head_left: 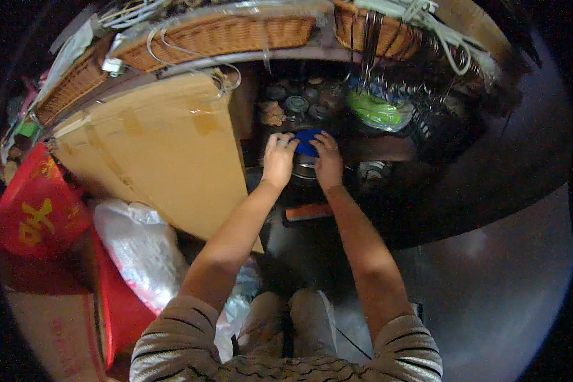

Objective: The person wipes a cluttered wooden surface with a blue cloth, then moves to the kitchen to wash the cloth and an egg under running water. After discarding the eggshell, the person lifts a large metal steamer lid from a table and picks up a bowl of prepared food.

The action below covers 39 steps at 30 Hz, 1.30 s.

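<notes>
Both hands are stretched out in front of me at a dark low shelf. Between them is a smooth blue object [307,144], rounded in outline; its kind I cannot make out. My left hand [278,159] has its fingers curled on the left side of it, and my right hand [328,160] grips it from the right. Just below the blue object, between my wrists, shows the shiny rim of a round metal container [304,169]. Whether the two touch I cannot tell.
Several glass jars [297,105] and a green plastic-wrapped bundle [381,112] stand behind my hands. A large cardboard sheet [165,146] leans at the left, near white plastic bags [137,248] and a red bag [38,210]. Wicker baskets [223,39] line the shelf above.
</notes>
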Tool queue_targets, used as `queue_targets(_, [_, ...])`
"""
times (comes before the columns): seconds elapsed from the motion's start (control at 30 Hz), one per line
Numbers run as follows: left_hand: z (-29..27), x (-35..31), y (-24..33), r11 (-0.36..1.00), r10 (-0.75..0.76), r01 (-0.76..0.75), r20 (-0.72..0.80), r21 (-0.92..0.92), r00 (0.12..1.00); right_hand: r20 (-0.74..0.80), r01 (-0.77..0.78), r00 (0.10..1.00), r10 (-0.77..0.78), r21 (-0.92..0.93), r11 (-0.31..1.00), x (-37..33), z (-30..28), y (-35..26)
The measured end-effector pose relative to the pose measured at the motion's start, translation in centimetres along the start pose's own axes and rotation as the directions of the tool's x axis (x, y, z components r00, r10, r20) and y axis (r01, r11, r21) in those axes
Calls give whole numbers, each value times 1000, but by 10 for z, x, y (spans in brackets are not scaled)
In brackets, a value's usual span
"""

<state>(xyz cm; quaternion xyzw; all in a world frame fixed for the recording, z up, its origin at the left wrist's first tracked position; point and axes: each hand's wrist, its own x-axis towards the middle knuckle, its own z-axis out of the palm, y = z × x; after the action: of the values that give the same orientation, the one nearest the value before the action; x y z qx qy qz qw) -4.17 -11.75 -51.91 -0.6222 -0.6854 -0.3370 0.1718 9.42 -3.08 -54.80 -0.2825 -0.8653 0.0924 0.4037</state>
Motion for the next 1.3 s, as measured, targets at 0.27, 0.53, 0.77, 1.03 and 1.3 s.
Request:
queue_targets(0.27, [81, -59, -25, 998, 14, 3, -261, 64, 965, -176, 237, 951, -255, -119, 964, -32, 75, 15])
queue_targets(0.53, [179, -21, 69, 938, 345, -345, -224, 38, 912, -467, 18, 876, -119, -216, 976, -60, 0, 154])
queue_targets(0.77, [230, 52, 133, 883, 468, -468, -108, 28, 877, -572, -545, 778, 261, -407, 733, -25, -40, 229])
queue_targets(1.03, [171, -10, 38, 896, 431, -443, -198, -18, 880, -373, -168, 926, 50, -290, 942, -55, 26, 137])
queue_targets(1.3, [69, -67, -27, 989, -128, 139, -174, 56, 976, -156, 223, 962, -224, -24, 975, -43, 80, 17])
